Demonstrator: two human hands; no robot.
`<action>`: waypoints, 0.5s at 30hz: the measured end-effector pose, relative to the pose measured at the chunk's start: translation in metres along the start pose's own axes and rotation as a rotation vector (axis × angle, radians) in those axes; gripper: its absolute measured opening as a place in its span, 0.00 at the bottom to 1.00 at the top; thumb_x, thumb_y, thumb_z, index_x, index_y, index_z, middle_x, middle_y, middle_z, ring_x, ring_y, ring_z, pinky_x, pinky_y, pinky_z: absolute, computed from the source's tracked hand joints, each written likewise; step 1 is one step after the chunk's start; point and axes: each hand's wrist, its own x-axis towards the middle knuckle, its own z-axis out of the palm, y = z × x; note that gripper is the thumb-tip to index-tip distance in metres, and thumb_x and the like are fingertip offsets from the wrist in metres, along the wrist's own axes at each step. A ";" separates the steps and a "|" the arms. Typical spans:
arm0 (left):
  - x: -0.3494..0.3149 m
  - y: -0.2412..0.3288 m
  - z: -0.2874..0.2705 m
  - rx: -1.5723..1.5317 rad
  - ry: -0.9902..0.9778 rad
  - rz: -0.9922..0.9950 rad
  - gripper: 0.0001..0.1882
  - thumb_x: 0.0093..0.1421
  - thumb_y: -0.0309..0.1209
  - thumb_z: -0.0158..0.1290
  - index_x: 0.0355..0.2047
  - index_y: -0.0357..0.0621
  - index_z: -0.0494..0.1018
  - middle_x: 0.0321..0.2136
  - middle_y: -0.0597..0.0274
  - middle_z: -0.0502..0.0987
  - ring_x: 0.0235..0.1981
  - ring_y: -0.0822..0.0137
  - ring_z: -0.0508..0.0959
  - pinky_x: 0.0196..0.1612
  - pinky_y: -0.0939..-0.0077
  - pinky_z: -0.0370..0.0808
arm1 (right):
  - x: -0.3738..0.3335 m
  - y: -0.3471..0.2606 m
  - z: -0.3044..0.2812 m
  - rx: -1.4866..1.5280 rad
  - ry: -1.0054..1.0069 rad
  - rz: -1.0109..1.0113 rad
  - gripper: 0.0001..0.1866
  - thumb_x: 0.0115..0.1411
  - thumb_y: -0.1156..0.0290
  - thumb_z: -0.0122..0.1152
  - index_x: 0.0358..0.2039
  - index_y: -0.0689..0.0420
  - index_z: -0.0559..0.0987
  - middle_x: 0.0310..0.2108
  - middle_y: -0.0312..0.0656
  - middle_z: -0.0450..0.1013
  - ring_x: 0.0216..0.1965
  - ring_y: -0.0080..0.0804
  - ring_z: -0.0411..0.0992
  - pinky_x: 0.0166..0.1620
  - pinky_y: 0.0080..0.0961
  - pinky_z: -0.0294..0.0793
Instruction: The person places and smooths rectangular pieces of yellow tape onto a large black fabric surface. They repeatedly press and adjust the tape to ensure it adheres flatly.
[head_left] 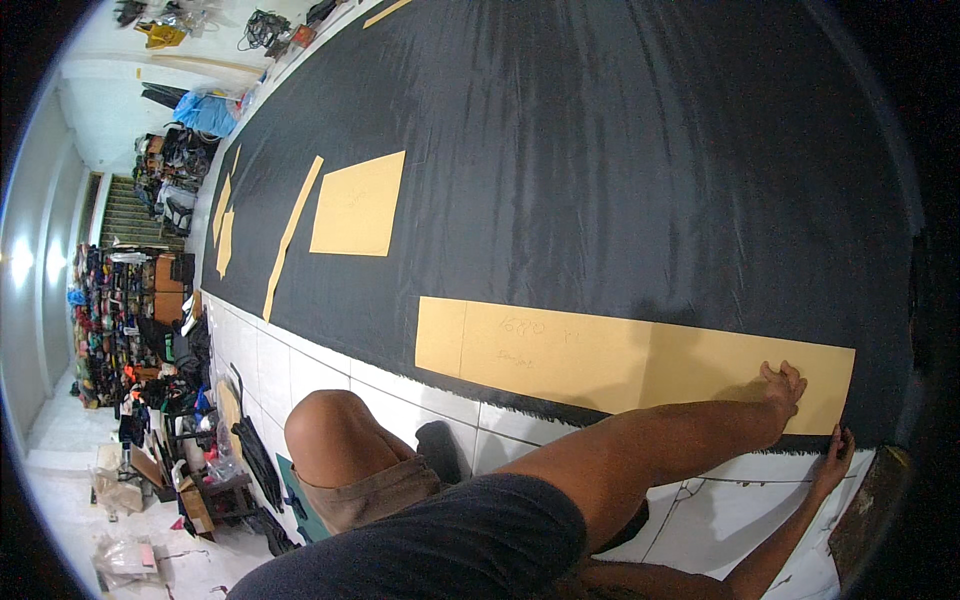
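A long tan paper pattern piece point(560, 345) with faint pencil marks lies along the near edge of a wide sheet of black fabric point(600, 180). My left hand point(785, 390) rests on the right part of this paper, fingers spread and slightly bent. Beside the paper's lower right corner, my right hand point(840, 458) has its fingers closed on the frayed edge of the black fabric. Farther left on the cloth lie a four-sided tan paper piece point(358, 208), a narrow tan strip point(293, 238) and smaller tan pieces point(225, 240).
White floor tiles point(385, 395) border the fabric's near edge, where my bent knee point(335, 430) is. A dark brown block-like object point(865, 515) stands at the lower right. Crowded shelves point(120, 320), a black umbrella point(258, 460) and blue plastic bags point(207, 112) are on the left.
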 end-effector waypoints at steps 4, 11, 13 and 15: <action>0.000 -0.002 0.003 -0.020 -0.002 0.016 0.52 0.42 0.36 0.74 0.68 0.73 0.62 0.74 0.55 0.41 0.69 0.31 0.49 0.53 0.18 0.66 | -0.004 -0.006 0.002 -0.029 -0.001 0.028 0.20 0.67 0.62 0.63 0.53 0.62 0.78 0.55 0.41 0.73 0.54 0.29 0.68 0.61 0.27 0.63; -0.025 -0.003 -0.024 -0.062 -0.036 0.040 0.50 0.44 0.34 0.73 0.68 0.72 0.63 0.74 0.54 0.40 0.69 0.31 0.49 0.53 0.17 0.65 | -0.001 0.007 -0.010 -0.031 0.029 0.003 0.22 0.65 0.62 0.65 0.54 0.62 0.77 0.56 0.41 0.72 0.53 0.32 0.69 0.59 0.29 0.66; -0.029 0.000 -0.025 -0.053 0.002 0.038 0.48 0.46 0.35 0.72 0.67 0.71 0.64 0.74 0.55 0.41 0.69 0.30 0.49 0.52 0.16 0.65 | 0.000 0.007 -0.014 -0.037 0.030 0.036 0.21 0.65 0.61 0.65 0.53 0.61 0.77 0.56 0.41 0.72 0.52 0.32 0.69 0.59 0.29 0.66; -0.026 0.002 -0.025 -0.042 0.038 0.044 0.45 0.47 0.35 0.71 0.66 0.70 0.66 0.74 0.55 0.42 0.69 0.31 0.49 0.51 0.15 0.65 | 0.004 0.004 -0.018 -0.073 0.045 0.113 0.20 0.66 0.61 0.64 0.52 0.61 0.78 0.55 0.42 0.72 0.52 0.33 0.70 0.59 0.29 0.67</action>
